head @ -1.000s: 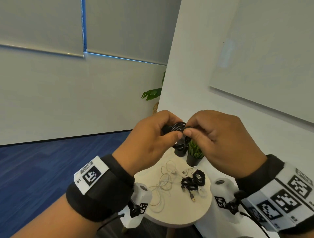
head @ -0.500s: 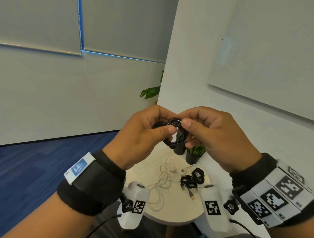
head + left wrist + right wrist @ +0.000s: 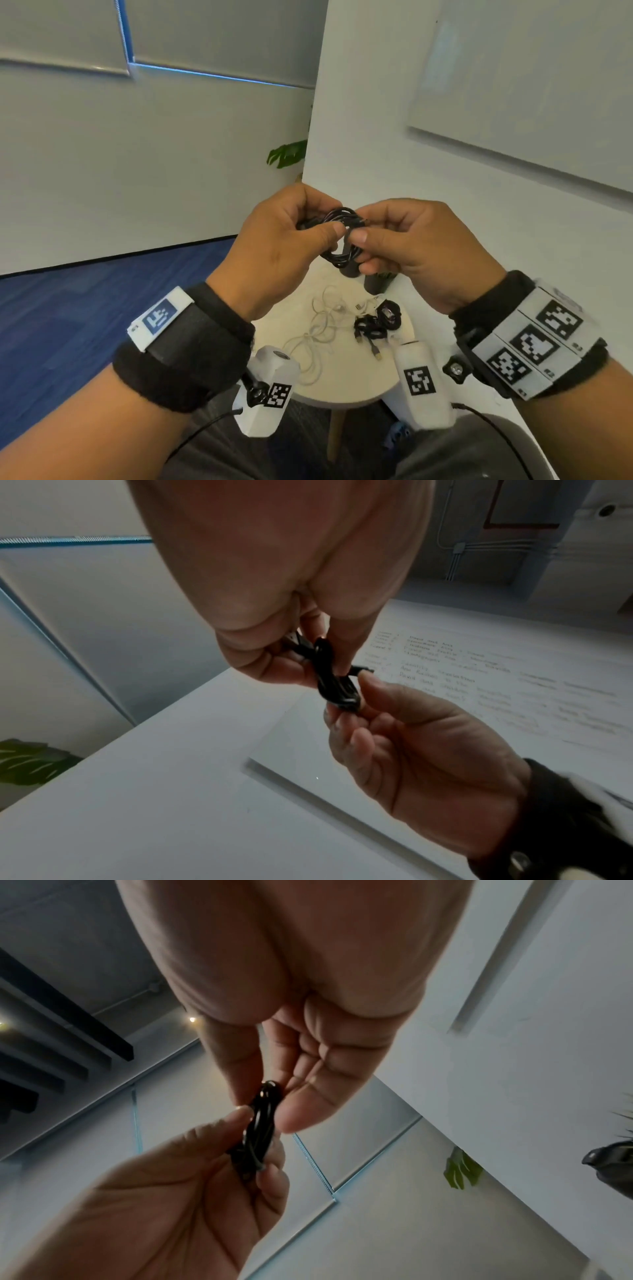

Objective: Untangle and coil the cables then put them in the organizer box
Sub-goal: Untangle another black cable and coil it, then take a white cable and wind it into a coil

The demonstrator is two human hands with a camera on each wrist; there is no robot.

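1. Black cable coil (image 3: pixel 342 240) — small bundle of several loops, held in the air above the round table (image 3: pixel 342 390), between both hands. One plug end (image 3: pixel 359 222) sticks out at the coil's top, toward the R side.
2. L hand (image 3: pixel 274 253): fingers curled behind the coil, thumb (image 3: pixel 329 231) pressed across its front; pinch grip on the coil's L half. L wrist cam shows the coil (image 3: pixel 334 680) nipped at the fingertips, not deep in the palm.
3. R hand (image 3: pixel 421 253): thumb (image 3: pixel 359 236) and forefinger pinch the coil's R edge, other fingers curled loosely under it. R wrist cam: coil (image 3: pixel 262 1118) edge-on, squeezed between thumb and forefinger tips; L hand (image 3: pixel 178 1199) grips its lower part.
4. Thumbs of both hands nearly meet on the coil's front face.
5. Below the coil, on the table: loose white cable (image 3: pixel 318 329), sprawled in open loops, L of table centre; black cable tangle (image 3: pixel 376 322) just R of it, two plug ends pointing to the near rim. White and black cables lie near each other; contact cannot be told.
6. Behind the coil: two dark pots (image 3: pixel 376 284) at the table's far edge, mostly hidden by the R hand.
7. Room: table far edge sits close to the white wall (image 3: pixel 376 137); whiteboard (image 3: pixel 531 85) on the wall to the R of the coil. Blue floor (image 3: pixel 68 308) lies open to the L of the table. Organizer box not seen in any view.
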